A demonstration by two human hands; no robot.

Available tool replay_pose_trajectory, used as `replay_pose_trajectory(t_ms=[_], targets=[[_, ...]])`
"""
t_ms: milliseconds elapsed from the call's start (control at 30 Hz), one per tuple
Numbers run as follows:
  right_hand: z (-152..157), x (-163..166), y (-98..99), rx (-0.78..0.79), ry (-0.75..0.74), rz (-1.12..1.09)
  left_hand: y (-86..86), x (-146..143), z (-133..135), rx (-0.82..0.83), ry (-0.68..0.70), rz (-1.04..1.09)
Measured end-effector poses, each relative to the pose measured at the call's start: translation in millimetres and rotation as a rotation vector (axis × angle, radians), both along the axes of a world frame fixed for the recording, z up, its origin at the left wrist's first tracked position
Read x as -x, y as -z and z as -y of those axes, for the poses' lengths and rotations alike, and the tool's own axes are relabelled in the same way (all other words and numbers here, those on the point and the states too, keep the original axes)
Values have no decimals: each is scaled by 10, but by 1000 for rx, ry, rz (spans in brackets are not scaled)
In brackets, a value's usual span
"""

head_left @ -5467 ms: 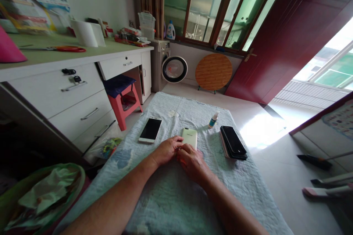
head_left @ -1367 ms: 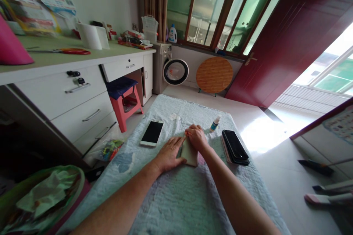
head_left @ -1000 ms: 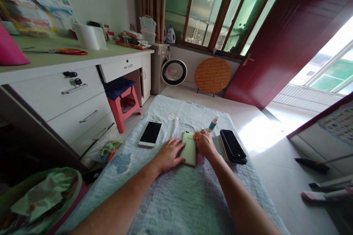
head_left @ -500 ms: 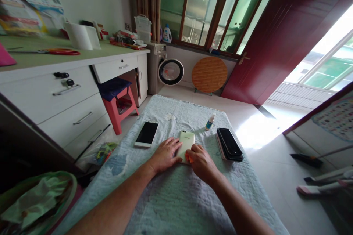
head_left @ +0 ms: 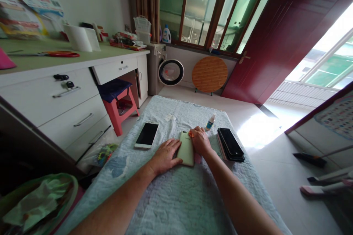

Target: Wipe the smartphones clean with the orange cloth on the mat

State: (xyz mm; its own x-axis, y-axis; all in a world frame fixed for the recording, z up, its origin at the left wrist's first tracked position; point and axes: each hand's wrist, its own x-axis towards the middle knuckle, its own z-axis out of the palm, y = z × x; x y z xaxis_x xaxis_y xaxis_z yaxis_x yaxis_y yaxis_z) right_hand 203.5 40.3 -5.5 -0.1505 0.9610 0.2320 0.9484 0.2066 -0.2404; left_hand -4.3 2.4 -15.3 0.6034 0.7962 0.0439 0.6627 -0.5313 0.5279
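A pale gold phone (head_left: 185, 151) lies back side up on the cloth-covered table (head_left: 176, 198). My left hand (head_left: 167, 155) rests flat along its left edge, fingers stretched out and touching it. At the phone's upper right corner, my right hand (head_left: 200, 140) is closed on a small orange cloth (head_left: 191, 133), which is mostly hidden by the fingers. A white phone with a dark screen (head_left: 147, 134) lies to the left. Beyond my right hand stands a small spray bottle (head_left: 210, 122). Farther right, a black phone (head_left: 230, 142) tops a small stack.
On the left stands a desk (head_left: 82, 67) with drawers, and a pink stool (head_left: 118, 104) is partly under it. A bin (head_left: 73, 191) sits at the lower left. Behind the table are a washing machine with an open door (head_left: 171, 72) and a round wooden tabletop (head_left: 209, 74).
My right hand has slid with the orange cloth from the phone's lower right part up to its top right corner. My left hand stays on the left edge.
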Motion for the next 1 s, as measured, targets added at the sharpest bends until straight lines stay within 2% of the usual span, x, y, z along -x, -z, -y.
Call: replay_pose_trajectory(t_ms=[167, 333, 567, 767, 900, 1000], targets=[[25, -41, 2, 20, 76, -23, -15, -2, 1, 10, 6, 0], [277, -46, -14, 62, 97, -92, -10, 0, -6, 14, 7, 26], [686, -8, -82, 69, -8, -134, -53, -10, 11, 53, -8, -2], [844, -89, -264, 191, -174, -218, -78, -10, 21, 56, -19, -1], [869, -173, -307, 288, -128, -261, -96, -8, 15, 28, -23, 6], [852, -233, -265, 197, -49, -200, -109, -5, 17, 17, -8, 13]])
